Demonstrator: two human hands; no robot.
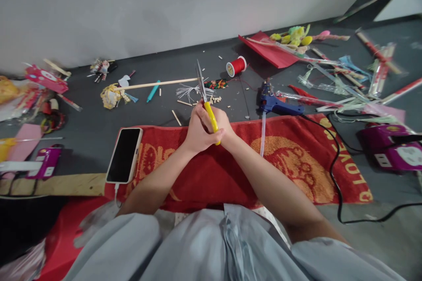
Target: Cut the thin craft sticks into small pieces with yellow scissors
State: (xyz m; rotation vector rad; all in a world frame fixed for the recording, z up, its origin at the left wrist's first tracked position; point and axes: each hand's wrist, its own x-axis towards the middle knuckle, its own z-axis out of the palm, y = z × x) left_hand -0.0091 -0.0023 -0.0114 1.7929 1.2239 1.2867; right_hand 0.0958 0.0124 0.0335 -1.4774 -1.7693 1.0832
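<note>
A pair of scissors (211, 116) with yellow handles is gripped between my two hands, blades pointing away from me. My left hand (198, 126) closes around the handles from the left. From the right, my right hand (221, 122) presses in against them, its fingers partly hidden behind the handle. Just past my hands, a thin wooden stick (165, 82) reaches the blades; whether it lies between them I cannot tell. At its far left end is a pale yellow ornament (112, 95). Small cut stick pieces (216, 99) and silvery strands (189, 92) lie near the blades.
A red towel (227, 171) lies under my forearms, with a phone (124, 156) on its left. A blue glue gun (280, 106) stands at right, its black cord trailing. Behind are a red thread spool (236, 66), a teal stick (153, 91) and red paper (273, 52).
</note>
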